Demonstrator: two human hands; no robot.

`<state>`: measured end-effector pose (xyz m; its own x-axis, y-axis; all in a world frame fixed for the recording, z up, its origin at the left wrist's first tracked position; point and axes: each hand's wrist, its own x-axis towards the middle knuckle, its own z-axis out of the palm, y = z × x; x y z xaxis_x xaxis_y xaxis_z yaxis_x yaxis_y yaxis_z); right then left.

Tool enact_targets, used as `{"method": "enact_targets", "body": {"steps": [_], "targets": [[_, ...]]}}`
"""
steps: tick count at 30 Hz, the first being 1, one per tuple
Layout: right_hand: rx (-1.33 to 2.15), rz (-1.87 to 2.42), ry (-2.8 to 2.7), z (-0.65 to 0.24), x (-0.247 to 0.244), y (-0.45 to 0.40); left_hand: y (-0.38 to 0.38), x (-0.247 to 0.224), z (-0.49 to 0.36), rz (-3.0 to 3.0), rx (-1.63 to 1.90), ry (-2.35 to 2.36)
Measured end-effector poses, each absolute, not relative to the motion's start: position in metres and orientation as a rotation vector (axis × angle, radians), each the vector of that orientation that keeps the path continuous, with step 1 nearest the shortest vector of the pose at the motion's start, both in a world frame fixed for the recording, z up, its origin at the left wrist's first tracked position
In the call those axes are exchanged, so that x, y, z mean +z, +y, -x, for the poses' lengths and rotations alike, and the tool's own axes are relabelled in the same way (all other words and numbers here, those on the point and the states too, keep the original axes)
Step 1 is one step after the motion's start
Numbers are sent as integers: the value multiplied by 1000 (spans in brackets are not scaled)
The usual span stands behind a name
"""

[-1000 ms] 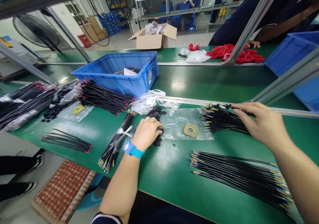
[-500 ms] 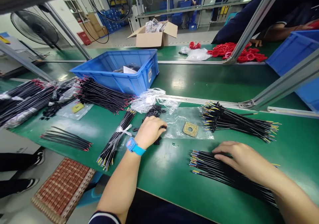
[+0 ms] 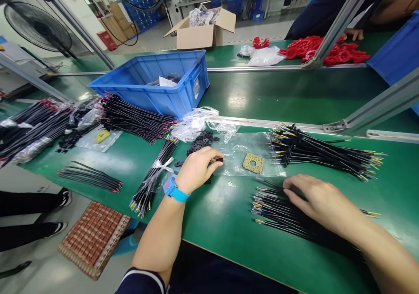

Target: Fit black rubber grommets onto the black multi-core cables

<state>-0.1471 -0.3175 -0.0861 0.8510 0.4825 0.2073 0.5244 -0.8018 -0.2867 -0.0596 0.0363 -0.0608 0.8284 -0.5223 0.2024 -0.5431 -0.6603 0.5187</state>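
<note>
My left hand (image 3: 200, 166), with a blue band on the wrist, pinches a small black part (image 3: 220, 159) between thumb and fingertips. Beside it lies a pile of similar black parts (image 3: 201, 141), partly covered by the hand. My right hand (image 3: 314, 198) is closed on a black cable (image 3: 270, 183) whose stripped end points left, a little apart from the others. Under that hand a row of black cables (image 3: 281, 213) with coloured wire ends lies on the green table. Between the hands, a sponge (image 3: 253, 163) with a round hole rests on a clear plastic bag (image 3: 229, 152).
A heap of cables (image 3: 327, 152) lies at the right, and a tied bundle (image 3: 153, 176) at the left. Behind stands a blue bin (image 3: 137, 89), with red-tipped cables (image 3: 134, 117) before it. A metal frame post (image 3: 379, 100) slants at the right. Across the bench is another person's hand (image 3: 353, 33).
My right hand has separated one cable from the row's back edge. My left hand has turned slightly, and the black part now shows at its fingertips. The camera view has tilted down.
</note>
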Motion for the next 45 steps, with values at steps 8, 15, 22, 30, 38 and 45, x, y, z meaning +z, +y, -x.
{"method": "enact_targets", "body": {"steps": [8, 15, 22, 30, 38, 45], "targets": [[-428, 2663, -698, 135, -102, -309, 36, -61, 62, -2402, 74, -818], [-505, 2824, -705, 137, -108, -304, 30, -58, 65, -2278, 60, -789], [-686, 2929, -721, 141, -107, -303, 13, -58, 74, -1817, -158, -485], [-854, 2602, -735, 155, -66, -281, -13, -70, 76, -1181, -478, -159], [-973, 2609, -741, 168, -64, -268, -25, -66, 84, -1010, -605, -91], [-938, 2645, -829, 170, -62, -271, -23, -66, 84, -1035, -609, -87]]}}
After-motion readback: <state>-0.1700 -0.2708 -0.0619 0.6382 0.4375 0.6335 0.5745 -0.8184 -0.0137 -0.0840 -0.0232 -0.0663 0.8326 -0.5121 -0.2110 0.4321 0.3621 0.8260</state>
